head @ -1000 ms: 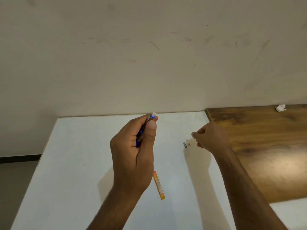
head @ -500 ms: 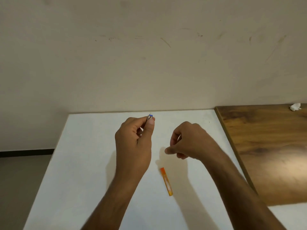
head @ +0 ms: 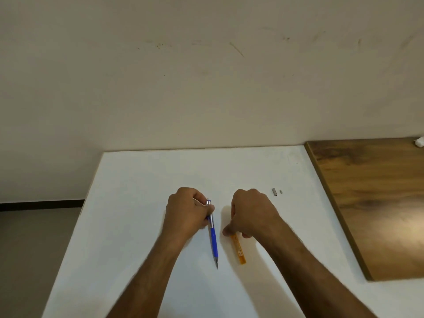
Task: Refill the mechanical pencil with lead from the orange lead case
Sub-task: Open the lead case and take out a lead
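The blue mechanical pencil (head: pixel 213 242) lies low over the white table (head: pixel 137 180), its tip pointing toward me. My left hand (head: pixel 187 212) grips its upper, metal-clipped end. The orange lead case (head: pixel 239 250) lies flat on the table just right of the pencil, roughly parallel to it. My right hand (head: pixel 251 213) is curled over the case's far end, thumb and fingers pinching it from both sides. A small metal cap (head: pixel 273 192) and a tiny grey piece (head: pixel 281 192) lie on the table to the right of my right hand.
A brown wooden tabletop (head: pixel 376 198) adjoins the white table on the right, with a small white crumpled object (head: pixel 419 142) at its far corner. A plain wall stands behind both tables. Floor shows at the left.
My left hand has come down from a raised, upright hold, so the pencil now lies along the table. My right hand moved toward me and closed on the far end of the orange case.
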